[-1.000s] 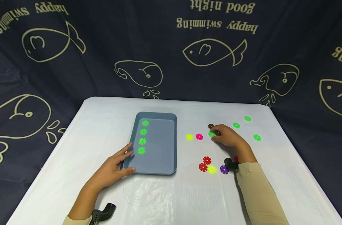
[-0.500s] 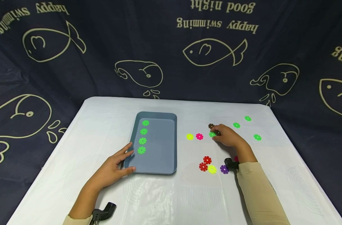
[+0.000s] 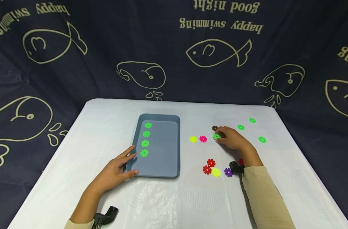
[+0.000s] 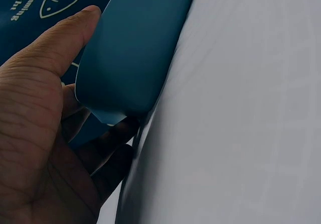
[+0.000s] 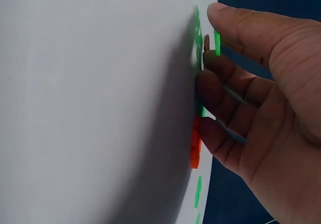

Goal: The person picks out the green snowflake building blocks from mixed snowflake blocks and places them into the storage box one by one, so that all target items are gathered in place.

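A blue-grey tray lies on the white table with several green snowflake discs in a row along its left side. My left hand grips the tray's near-left corner, thumb on the rim. The left wrist view shows the tray's corner between thumb and fingers of that hand. My right hand rests on the table right of the tray and pinches a green disc at its fingertips. In the right wrist view, a green disc sits between thumb and fingers of the right hand.
Loose discs lie around the right hand: brown, pink, yellow and three green ones. Nearer me lie two red, one yellow and one purple. A dark fish-print cloth hangs behind.
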{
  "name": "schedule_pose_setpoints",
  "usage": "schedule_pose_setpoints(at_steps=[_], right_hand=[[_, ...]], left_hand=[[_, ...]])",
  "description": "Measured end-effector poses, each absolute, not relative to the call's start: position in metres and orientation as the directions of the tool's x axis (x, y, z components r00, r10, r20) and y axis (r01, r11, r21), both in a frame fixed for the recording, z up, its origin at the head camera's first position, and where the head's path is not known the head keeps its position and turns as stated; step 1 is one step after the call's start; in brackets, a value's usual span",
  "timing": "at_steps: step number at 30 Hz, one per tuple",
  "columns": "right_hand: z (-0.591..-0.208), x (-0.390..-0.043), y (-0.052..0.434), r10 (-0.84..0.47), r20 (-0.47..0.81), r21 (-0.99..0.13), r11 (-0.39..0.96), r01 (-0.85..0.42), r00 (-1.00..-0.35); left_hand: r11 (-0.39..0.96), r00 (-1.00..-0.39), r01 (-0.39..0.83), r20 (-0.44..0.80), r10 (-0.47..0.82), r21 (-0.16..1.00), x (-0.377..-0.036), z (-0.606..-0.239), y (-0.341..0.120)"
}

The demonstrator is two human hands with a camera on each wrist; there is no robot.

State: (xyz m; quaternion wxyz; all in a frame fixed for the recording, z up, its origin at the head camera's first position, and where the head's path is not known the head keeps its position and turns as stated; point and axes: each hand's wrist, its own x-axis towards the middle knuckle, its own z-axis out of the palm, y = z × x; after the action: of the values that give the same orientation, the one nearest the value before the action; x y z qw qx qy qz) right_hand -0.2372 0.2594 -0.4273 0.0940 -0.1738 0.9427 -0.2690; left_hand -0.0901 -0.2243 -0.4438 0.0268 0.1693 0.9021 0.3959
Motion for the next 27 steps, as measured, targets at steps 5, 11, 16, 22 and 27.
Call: schedule_pose_setpoints(at_steps=[5,11,16,22,27], right_hand=[[-0.421,-0.235,0.256,-0.394,-0.064,-0.549,0.781,-0.297,-0.917],[-0.412,-0.232,0.25,-0.426,-0.05,-0.563,0.759,-0.327,-0.903],[-0.404,-0.23,0.241,-0.446,-0.023,-0.555,0.75,-0.36,-0.895],[-0.394,-0.229,0.225,-0.476,0.001,-0.551,0.734,-0.397,-0.88],[-0.39,-0.229,0.214,-0.515,0.011,-0.555,0.71,-0.434,-0.857]], left_hand=[[0.637,-0.943,0.282,0.084,0.323,0.717,-0.089,-0.443,-0.224],[0.629,-0.943,0.276,0.08,0.322,0.727,-0.089,-0.443,-0.224],[0.627,-0.943,0.275,0.08,0.322,0.729,-0.09,-0.443,-0.224],[0.619,-0.944,0.272,0.077,0.322,0.737,-0.09,-0.443,-0.224],[0.621,-0.942,0.279,0.083,0.326,0.732,-0.09,-0.443,-0.223]])
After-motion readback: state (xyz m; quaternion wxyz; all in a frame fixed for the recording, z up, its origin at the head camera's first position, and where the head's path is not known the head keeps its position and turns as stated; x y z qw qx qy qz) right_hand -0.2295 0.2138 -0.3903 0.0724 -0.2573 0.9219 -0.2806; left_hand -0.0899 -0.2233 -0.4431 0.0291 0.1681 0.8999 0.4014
